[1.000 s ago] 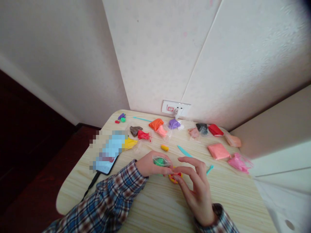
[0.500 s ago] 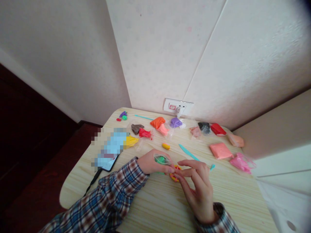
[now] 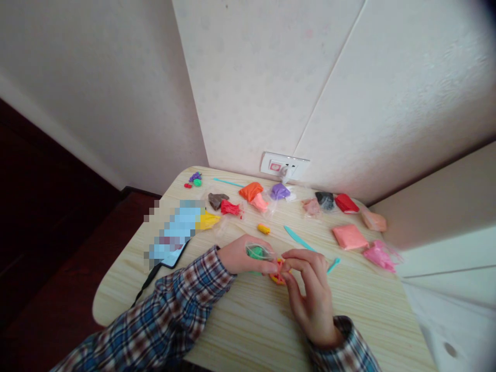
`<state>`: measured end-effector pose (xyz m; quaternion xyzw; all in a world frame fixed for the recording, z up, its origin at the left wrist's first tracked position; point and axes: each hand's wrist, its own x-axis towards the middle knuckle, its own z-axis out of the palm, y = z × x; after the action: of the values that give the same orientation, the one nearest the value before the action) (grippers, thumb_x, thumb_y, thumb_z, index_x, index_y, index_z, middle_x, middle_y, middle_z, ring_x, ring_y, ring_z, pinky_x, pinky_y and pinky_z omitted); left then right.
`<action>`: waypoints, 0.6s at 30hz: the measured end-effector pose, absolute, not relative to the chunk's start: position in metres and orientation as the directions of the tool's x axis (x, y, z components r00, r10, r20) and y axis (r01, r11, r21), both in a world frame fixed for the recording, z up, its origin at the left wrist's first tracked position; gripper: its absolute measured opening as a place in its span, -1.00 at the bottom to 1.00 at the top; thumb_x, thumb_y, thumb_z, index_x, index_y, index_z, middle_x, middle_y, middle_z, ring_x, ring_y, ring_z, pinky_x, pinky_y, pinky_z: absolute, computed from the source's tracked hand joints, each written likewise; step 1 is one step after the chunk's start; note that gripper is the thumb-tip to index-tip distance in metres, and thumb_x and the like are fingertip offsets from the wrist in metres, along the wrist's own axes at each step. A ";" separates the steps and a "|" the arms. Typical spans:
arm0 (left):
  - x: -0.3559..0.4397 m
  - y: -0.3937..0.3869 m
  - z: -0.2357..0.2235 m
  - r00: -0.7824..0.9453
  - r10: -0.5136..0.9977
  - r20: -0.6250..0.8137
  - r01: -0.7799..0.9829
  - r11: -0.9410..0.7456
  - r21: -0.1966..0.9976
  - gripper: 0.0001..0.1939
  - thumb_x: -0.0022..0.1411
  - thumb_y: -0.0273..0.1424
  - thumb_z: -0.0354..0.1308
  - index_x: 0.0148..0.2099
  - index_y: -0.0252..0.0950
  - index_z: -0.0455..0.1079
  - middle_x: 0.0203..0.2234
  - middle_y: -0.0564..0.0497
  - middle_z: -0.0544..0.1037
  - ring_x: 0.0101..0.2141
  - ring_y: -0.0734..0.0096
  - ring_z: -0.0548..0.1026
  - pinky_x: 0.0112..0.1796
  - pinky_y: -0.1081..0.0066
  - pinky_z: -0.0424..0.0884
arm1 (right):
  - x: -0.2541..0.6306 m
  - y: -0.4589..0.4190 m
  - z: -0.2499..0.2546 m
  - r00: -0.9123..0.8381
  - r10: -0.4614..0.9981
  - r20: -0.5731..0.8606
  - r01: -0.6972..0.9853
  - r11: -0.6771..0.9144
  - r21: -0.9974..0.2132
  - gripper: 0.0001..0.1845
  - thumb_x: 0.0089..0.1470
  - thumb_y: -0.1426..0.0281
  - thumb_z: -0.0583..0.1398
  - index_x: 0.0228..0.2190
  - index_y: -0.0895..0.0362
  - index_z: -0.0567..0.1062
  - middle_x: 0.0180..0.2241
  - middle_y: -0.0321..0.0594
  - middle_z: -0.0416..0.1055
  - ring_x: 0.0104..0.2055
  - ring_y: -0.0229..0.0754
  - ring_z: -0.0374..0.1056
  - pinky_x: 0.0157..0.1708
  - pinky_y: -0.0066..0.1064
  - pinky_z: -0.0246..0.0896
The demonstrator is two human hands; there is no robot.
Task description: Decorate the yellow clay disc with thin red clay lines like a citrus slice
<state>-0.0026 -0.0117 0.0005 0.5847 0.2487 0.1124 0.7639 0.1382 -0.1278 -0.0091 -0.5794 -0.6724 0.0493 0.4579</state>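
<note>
My left hand (image 3: 237, 255) is closed around a clear plastic bag of green modelling clay (image 3: 254, 251), its opening facing up. Below its thumb lies a small round yellow piece with red parts (image 3: 277, 279), partly covered by both hands. My right hand (image 3: 313, 297) is beside that piece, thumb and forefinger pinched together; whatever sits between them is too small to make out. A short yellow clay roll (image 3: 263, 229) rests beyond my hands. Near my right hand are a turquoise modelling knife (image 3: 297, 238) and another turquoise tool (image 3: 334, 265), partly behind the fingers.
Clay bags lie along the back: brown (image 3: 218, 200), red (image 3: 231, 207), orange (image 3: 251, 191), purple (image 3: 279, 191), black (image 3: 324, 200). Salmon (image 3: 350, 236) and pink (image 3: 380, 256) packs are right. A phone (image 3: 179, 235) lies left; small clay grapes (image 3: 195, 177) sit in the far corner.
My right fingertips have drawn slightly away from the left thumb, above the round piece. My left hand keeps hold of the bag. The whole view has shifted a little.
</note>
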 end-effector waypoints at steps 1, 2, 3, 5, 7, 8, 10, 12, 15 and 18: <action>-0.003 -0.011 0.001 0.849 0.466 -0.248 0.120 0.287 0.950 -0.64 -0.19 -0.20 0.36 -0.49 -0.39 0.40 -0.65 0.11 0.41 -0.59 0.61 0.31 -0.50 0.54 0.24 | 0.139 -0.128 -0.009 0.120 0.829 0.546 0.714 0.310 -0.628 -0.89 0.09 0.51 0.10 -0.36 0.06 0.37 -0.28 -0.20 0.35 -0.21 -0.13 0.26 -0.21 -0.23 0.10; -0.003 -0.010 0.002 0.845 0.474 -0.248 0.121 0.282 0.952 -0.66 -0.18 -0.21 0.36 -0.49 -0.39 0.40 -0.66 0.11 0.41 -0.59 0.61 0.31 -0.50 0.53 0.24 | 0.140 -0.128 -0.010 0.155 0.834 0.529 0.684 0.295 -0.667 -0.90 0.09 0.50 0.10 -0.36 0.06 0.36 -0.27 -0.20 0.33 -0.20 -0.13 0.25 -0.19 -0.23 0.10; -0.003 -0.009 0.003 0.840 0.483 -0.246 0.119 0.278 0.953 -0.68 -0.17 -0.23 0.35 -0.50 -0.39 0.40 -0.66 0.12 0.40 -0.59 0.61 0.31 -0.50 0.53 0.23 | 0.141 -0.127 -0.010 0.194 0.839 0.508 0.644 0.282 -0.711 -0.91 0.10 0.49 0.10 -0.37 0.06 0.36 -0.26 -0.21 0.32 -0.19 -0.13 0.24 -0.17 -0.23 0.10; -0.004 -0.007 0.004 0.833 0.499 -0.240 0.109 0.277 0.955 -0.70 -0.15 -0.25 0.33 -0.49 -0.39 0.39 -0.66 0.12 0.40 -0.60 0.62 0.31 -0.50 0.54 0.23 | 0.144 -0.126 -0.011 0.266 0.855 0.446 0.525 0.259 -0.811 -0.94 0.11 0.46 0.11 -0.37 0.06 0.36 -0.25 -0.21 0.30 -0.17 -0.14 0.23 -0.15 -0.24 0.10; -0.004 -0.006 0.005 0.831 0.504 -0.235 0.099 0.282 0.954 -0.72 -0.13 -0.26 0.31 -0.49 -0.39 0.39 -0.66 0.11 0.40 -0.59 0.61 0.31 -0.51 0.54 0.22 | 0.147 -0.123 -0.013 0.324 0.879 0.350 0.343 0.236 -0.909 -0.95 0.12 0.41 0.10 -0.38 0.06 0.36 -0.27 -0.21 0.28 -0.16 -0.16 0.22 -0.16 -0.27 0.11; -0.005 -0.005 0.004 0.831 0.504 -0.234 0.096 0.284 0.954 -0.72 -0.12 -0.26 0.31 -0.49 -0.39 0.39 -0.66 0.11 0.40 -0.59 0.61 0.32 -0.51 0.55 0.22 | 0.148 -0.121 -0.013 0.344 0.893 0.290 0.229 0.220 -0.948 -0.93 0.13 0.38 0.09 -0.38 0.06 0.37 -0.29 -0.22 0.27 -0.18 -0.17 0.21 -0.18 -0.29 0.12; -0.005 -0.005 0.003 0.830 0.506 -0.235 0.095 0.288 0.953 -0.73 -0.12 -0.27 0.30 -0.49 -0.39 0.38 -0.66 0.11 0.40 -0.60 0.61 0.32 -0.52 0.55 0.22 | 0.150 -0.119 -0.015 0.361 0.918 0.162 -0.016 0.180 -0.984 -0.90 0.14 0.32 0.08 -0.37 0.06 0.37 -0.32 -0.23 0.25 -0.27 -0.20 0.20 -0.24 -0.33 0.14; -0.005 -0.005 0.002 0.829 0.504 -0.242 0.103 0.287 0.952 -0.72 -0.13 -0.27 0.32 -0.49 -0.39 0.38 -0.67 0.12 0.40 -0.60 0.61 0.32 -0.52 0.55 0.22 | 0.151 -0.117 -0.016 0.350 0.935 0.056 -0.217 0.139 -0.966 -0.87 0.13 0.28 0.08 -0.36 0.05 0.38 -0.33 -0.25 0.23 -0.36 -0.25 0.17 -0.31 -0.36 0.14; -0.005 -0.005 0.000 0.821 0.502 -0.272 0.137 0.290 0.947 -0.70 -0.15 -0.26 0.33 -0.47 -0.39 0.38 -0.65 0.12 0.41 -0.59 0.60 0.33 -0.51 0.54 0.22 | 0.152 -0.116 -0.016 0.328 0.944 -0.035 -0.382 0.099 -0.919 -0.85 0.11 0.24 0.10 -0.35 0.04 0.40 -0.32 -0.24 0.23 -0.42 -0.28 0.11 -0.37 -0.39 0.13; -0.006 -0.004 0.000 0.819 0.508 -0.267 0.142 0.272 0.952 -0.70 -0.13 -0.25 0.31 -0.47 -0.39 0.37 -0.65 0.12 0.41 -0.59 0.60 0.33 -0.49 0.54 0.24 | 0.153 -0.116 -0.015 0.331 0.941 -0.069 -0.461 0.097 -0.882 -0.82 0.04 0.19 0.16 -0.36 0.03 0.42 -0.30 -0.24 0.23 -0.43 -0.28 0.09 -0.39 -0.40 0.14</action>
<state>-0.0061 -0.0042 0.0003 0.5907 0.2750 0.1225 0.7486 0.1525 -0.1162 -0.0153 -0.4381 -0.2742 0.5093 0.6881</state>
